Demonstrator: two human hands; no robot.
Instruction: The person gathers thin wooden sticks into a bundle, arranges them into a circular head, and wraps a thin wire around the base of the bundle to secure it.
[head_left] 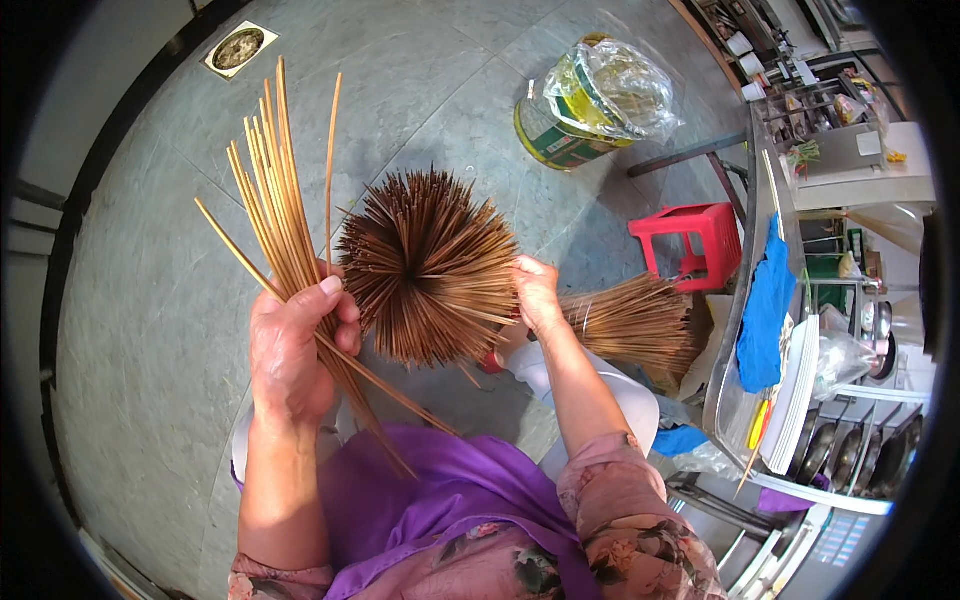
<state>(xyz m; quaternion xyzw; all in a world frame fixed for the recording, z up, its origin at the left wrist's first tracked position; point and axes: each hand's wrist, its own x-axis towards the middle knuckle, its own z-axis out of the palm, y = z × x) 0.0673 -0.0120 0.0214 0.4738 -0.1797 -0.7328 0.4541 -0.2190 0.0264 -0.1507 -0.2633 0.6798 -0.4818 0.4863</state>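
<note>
My left hand [300, 345] is closed round a loose bunch of thin wooden sticks [275, 215], which fan out above the thumb and stick out below toward my lap. One stick stands apart from the rest. In front of me stands a big round bundle of brown sticks [425, 265], its ends splayed outward with a dark hollow in the middle. My right hand [537, 290] is at the bundle's right edge, fingers bent against the outer sticks; the fingertips are partly hidden, so what they pinch is unclear. A second tied bundle of sticks [640, 320] lies to the right.
A green and yellow bucket [570, 125] lined with clear plastic stands ahead. Right of the bundles are a red stool [690, 240] and a metal table [725, 400] bearing a blue cloth [767, 310]. A floor drain [240, 50] lies at far left. Purple apron fabric [440, 500] covers my lap.
</note>
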